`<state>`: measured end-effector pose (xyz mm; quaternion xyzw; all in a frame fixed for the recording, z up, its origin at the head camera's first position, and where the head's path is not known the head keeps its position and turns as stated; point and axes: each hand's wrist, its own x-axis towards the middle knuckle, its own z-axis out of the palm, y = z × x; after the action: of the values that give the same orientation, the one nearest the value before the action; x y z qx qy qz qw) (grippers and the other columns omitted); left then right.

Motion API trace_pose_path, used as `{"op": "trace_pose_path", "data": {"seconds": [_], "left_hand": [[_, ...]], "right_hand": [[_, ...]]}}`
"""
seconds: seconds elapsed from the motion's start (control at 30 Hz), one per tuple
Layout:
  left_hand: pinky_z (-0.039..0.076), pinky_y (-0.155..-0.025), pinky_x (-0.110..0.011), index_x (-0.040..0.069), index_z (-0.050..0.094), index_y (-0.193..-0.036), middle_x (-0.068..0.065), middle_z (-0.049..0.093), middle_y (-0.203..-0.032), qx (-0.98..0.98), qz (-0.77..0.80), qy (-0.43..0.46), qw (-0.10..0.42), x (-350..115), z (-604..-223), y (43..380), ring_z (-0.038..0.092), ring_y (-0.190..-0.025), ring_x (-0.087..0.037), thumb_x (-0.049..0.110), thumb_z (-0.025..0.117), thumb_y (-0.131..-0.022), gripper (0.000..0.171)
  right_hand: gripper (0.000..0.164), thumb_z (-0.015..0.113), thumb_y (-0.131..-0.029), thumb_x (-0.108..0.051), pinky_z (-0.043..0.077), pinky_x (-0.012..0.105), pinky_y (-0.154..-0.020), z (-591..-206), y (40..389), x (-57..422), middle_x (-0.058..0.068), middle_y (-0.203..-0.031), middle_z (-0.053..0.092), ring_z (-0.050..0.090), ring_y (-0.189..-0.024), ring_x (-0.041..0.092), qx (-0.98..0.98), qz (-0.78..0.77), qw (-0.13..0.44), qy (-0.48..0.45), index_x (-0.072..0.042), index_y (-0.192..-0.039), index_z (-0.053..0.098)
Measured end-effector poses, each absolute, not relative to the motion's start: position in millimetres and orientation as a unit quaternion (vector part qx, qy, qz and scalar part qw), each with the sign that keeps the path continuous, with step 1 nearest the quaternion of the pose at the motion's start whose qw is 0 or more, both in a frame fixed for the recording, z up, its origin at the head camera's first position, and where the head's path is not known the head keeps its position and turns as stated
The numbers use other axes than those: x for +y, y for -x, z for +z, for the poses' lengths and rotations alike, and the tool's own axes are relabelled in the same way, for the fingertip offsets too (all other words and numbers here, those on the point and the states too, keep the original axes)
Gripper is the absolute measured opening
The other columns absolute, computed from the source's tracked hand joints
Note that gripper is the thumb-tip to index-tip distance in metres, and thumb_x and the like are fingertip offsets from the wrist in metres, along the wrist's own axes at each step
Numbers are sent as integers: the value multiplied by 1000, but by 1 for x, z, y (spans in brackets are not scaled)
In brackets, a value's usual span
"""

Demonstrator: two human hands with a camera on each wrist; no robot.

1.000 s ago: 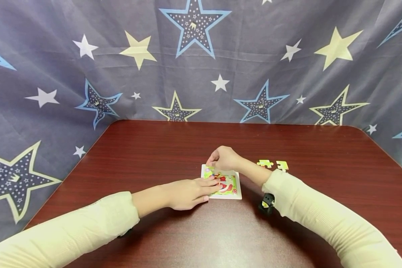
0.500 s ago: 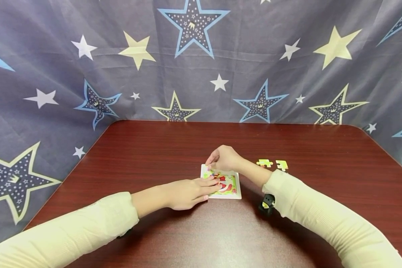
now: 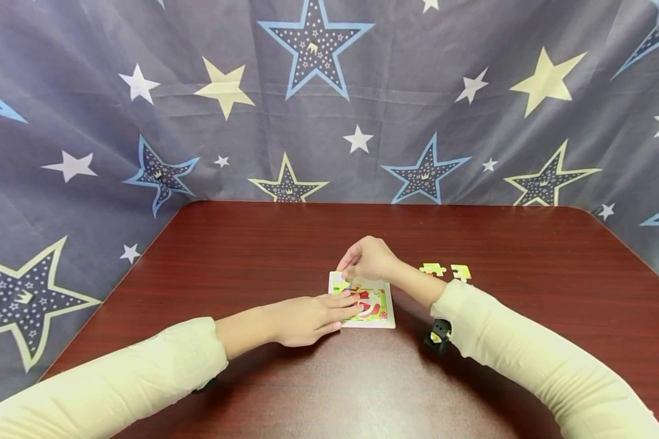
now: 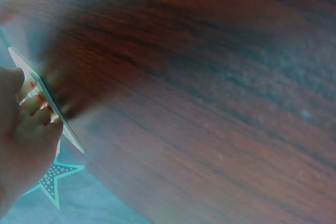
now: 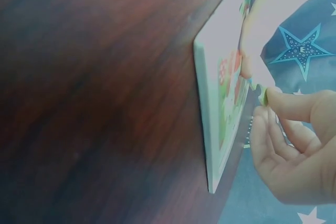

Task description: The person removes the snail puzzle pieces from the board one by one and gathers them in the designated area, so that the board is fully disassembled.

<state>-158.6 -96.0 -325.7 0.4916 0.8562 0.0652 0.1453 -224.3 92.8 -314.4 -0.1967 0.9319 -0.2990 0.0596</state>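
Note:
A small jigsaw puzzle in a white frame (image 3: 369, 325) lies on the table, its picture in red, green and yellow. My left hand (image 3: 307, 318) rests on its left part with straight, slightly spread fingers, covering some of the picture. At the frame's far left corner, my right hand (image 3: 371, 258) bends down over the board. In the right wrist view its thumb and forefinger pinch a small green puzzle piece (image 5: 263, 97), mostly hidden by the fingertips, close over the board.
Two loose yellow-green puzzle pieces, one on the left (image 3: 432, 268) and one on the right (image 3: 461, 272), lie beyond the right forearm. The dark red wooden table (image 3: 252, 244) ends at a star-patterned curtain (image 3: 318, 122).
Both hands stay almost in place over the puzzle. The right fingers shift very slightly at the far left corner, and the head view tilts a little.

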Motion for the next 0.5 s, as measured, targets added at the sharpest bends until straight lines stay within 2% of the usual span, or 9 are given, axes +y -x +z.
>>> {"op": "trace_pose_path", "data": {"seconds": [0.3,0.5], "left_hand": [[25,-121,-43,11,33,-150,-8,28,-159,855,71,-492,147,-96,-325,158,22,-150,-25,21,38,-104,48],[25,-120,-43,11,33,-150,-8,29,-159,855,69,-494,144,-96,-326,159,23,-150,-25,21,38,-104,48]], "right_hand": [[7,79,-77,-13,44,17,-66,-314,224,93,3,-79,77,63,-68,1,924,-326,80,185,-11,-84,79],[12,78,-77,-8,45,15,-61,-311,224,92,7,-81,77,62,-61,-1,904,-371,118,177,-6,-88,78]]}}
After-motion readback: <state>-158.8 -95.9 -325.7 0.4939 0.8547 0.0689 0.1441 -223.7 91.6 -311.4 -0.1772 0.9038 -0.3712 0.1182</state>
